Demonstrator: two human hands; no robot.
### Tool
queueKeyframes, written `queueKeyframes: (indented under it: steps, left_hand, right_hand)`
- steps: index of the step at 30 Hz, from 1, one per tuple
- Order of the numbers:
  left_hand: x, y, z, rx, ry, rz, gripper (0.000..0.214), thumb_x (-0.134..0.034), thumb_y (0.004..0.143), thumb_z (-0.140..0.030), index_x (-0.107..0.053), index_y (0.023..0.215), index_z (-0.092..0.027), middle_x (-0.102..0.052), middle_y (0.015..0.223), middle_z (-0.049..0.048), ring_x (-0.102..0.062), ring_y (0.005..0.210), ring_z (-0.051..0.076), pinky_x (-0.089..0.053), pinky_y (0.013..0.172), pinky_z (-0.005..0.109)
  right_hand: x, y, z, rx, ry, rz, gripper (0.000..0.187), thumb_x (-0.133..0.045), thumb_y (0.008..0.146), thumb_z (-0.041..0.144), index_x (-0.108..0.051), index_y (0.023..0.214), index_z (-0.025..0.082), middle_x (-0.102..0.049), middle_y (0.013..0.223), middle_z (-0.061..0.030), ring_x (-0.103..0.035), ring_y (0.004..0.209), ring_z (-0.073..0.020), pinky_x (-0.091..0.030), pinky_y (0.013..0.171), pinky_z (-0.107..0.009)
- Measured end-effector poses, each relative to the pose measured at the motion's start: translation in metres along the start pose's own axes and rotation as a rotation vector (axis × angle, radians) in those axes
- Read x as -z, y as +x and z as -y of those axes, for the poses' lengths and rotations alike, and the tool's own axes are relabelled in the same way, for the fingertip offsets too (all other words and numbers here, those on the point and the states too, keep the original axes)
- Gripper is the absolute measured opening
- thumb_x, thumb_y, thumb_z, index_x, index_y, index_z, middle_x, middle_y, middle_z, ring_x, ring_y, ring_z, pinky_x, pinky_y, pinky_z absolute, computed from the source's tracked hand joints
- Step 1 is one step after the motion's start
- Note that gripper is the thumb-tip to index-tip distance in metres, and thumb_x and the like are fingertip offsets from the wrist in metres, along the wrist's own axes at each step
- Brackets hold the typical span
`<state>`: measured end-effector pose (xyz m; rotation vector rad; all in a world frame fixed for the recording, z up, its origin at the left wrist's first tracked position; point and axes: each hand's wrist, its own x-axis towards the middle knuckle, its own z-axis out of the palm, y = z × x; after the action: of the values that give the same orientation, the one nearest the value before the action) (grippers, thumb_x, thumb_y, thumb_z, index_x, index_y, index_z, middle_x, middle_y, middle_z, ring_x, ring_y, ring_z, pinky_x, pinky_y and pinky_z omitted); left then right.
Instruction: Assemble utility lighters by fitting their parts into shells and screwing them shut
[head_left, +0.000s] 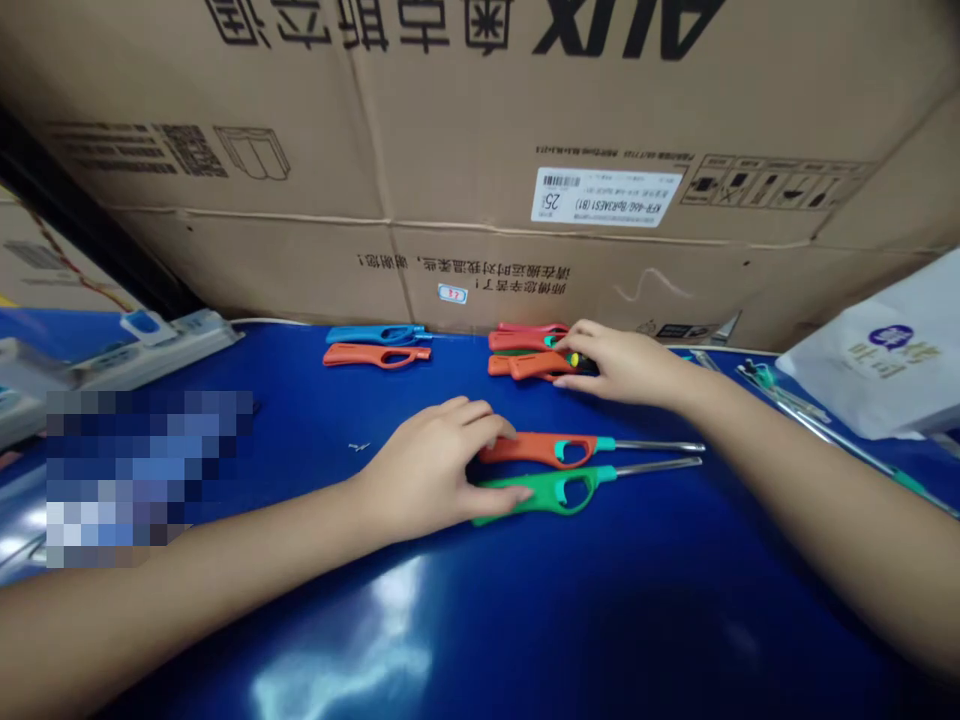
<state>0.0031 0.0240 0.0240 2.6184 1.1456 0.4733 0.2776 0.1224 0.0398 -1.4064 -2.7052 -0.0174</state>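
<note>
A: Entry one: step in hand, as I follow it from my remote post?

B: Sorting of lighters, I judge: left hand [439,455] steadying a rodded pair, right hand [622,362] taking up a handle from the pile behind

A: Entry two: left hand, state?

B: Half-curled; fingers over the rear of an orange plastic lighter with a slim silvery metal rod [532,450], thumb on a green plastic lighter of like pattern [546,492]; whether it grips or merely rests, I cannot tell

A: Entry three: right hand, state?

B: Gripping, as I read it: thumb and fingers closed around the front of a short orange plastic handle [536,366], a small yellow-and-black part [576,360] showing between the fingertips

A: Entry four: next move, requirements?

B: In my judgement, a light pinch and a clean lift of that one handle, its neighbours undisturbed

A: Entry five: appearance and place?

B: Pair: flat, side by side on the glossy blue bench [600,610], rods pointing right, turquoise triggers and collars, guards looped; orange one farther from me. Pile: overlapping, near the foot of a brown printed cardboard box [450,130], red plastic handle [525,330] rearmost. Leftward: blue plastic handle [360,335] beside a second orange plastic handle [358,355], no rod visible on either
</note>
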Motion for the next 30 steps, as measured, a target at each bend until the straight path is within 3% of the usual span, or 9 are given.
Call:
queueKeyframes:
  steps: [4, 7, 10, 16, 25, 30]
  left_hand:
    - [0.010, 0.025, 0.040, 0.068, -0.066, -0.120, 0.033, -0.064, 0.093, -0.043, -0.064, 0.117, -0.020, -0.066, 0.110, 0.0057, -0.064, 0.097, 0.022, -0.053, 0.085, 0.037]
    - [0.009, 0.042, 0.070, 0.101, -0.065, -0.135, 0.033, -0.063, 0.093, -0.037, -0.063, 0.120, -0.018, -0.063, 0.117, 0.0081, -0.064, 0.096, 0.022, -0.055, 0.086, 0.038]
    - [0.004, 0.055, 0.086, 0.050, -0.044, -0.099, 0.038, -0.064, 0.092, -0.033, -0.061, 0.127, -0.018, -0.061, 0.125, 0.0102, -0.062, 0.111, 0.026, -0.054, 0.095, 0.042]
    - [-0.013, 0.073, 0.091, -0.012, -0.017, -0.097, 0.035, -0.065, 0.091, -0.027, -0.063, 0.123, -0.013, -0.066, 0.120, 0.0121, -0.062, 0.111, 0.028, -0.052, 0.099, 0.044]
    - [-0.016, 0.081, 0.089, 0.068, -0.154, -0.129, 0.028, -0.071, 0.085, -0.023, -0.071, 0.111, -0.013, -0.068, 0.102, 0.0079, -0.065, 0.083, 0.019, -0.055, 0.077, 0.033]
    - [-0.017, 0.078, 0.086, 0.096, -0.199, -0.205, 0.027, -0.073, 0.080, -0.016, -0.071, 0.107, -0.015, -0.072, 0.101, 0.0057, -0.067, 0.087, 0.019, -0.055, 0.082, 0.033]
  right_hand:
    - [-0.007, 0.009, -0.009, 0.009, 0.006, 0.042, 0.036, -0.068, 0.090, 0.044, -0.064, 0.116, 0.019, -0.065, 0.121, -0.0089, -0.068, 0.087, -0.0215, -0.045, 0.069, -0.030]
    - [-0.015, 0.004, -0.008, 0.058, -0.075, -0.043, 0.032, -0.068, 0.091, 0.043, -0.066, 0.112, 0.018, -0.068, 0.120, -0.0079, -0.067, 0.082, -0.0191, -0.039, 0.062, -0.028]
    - [-0.020, -0.005, -0.001, 0.154, -0.248, -0.137, 0.029, -0.065, 0.093, 0.043, -0.068, 0.109, 0.018, -0.070, 0.117, -0.0087, -0.065, 0.076, -0.0192, -0.026, 0.055, -0.028]
    - [-0.019, -0.012, 0.015, 0.225, -0.337, -0.167, 0.028, -0.065, 0.093, 0.042, -0.070, 0.105, 0.017, -0.071, 0.111, -0.0073, -0.053, 0.058, -0.0138, -0.013, 0.053, -0.029]
    - [-0.003, -0.016, 0.018, 0.220, -0.290, -0.095, 0.023, -0.069, 0.089, 0.040, -0.072, 0.095, 0.019, -0.070, 0.101, -0.0051, -0.044, 0.054, -0.0107, -0.011, 0.053, -0.029]
    - [0.019, -0.034, 0.032, 0.209, -0.247, -0.011, 0.018, -0.071, 0.087, 0.038, -0.070, 0.088, 0.020, -0.068, 0.093, -0.0039, -0.043, 0.053, -0.0120, -0.013, 0.052, -0.030]
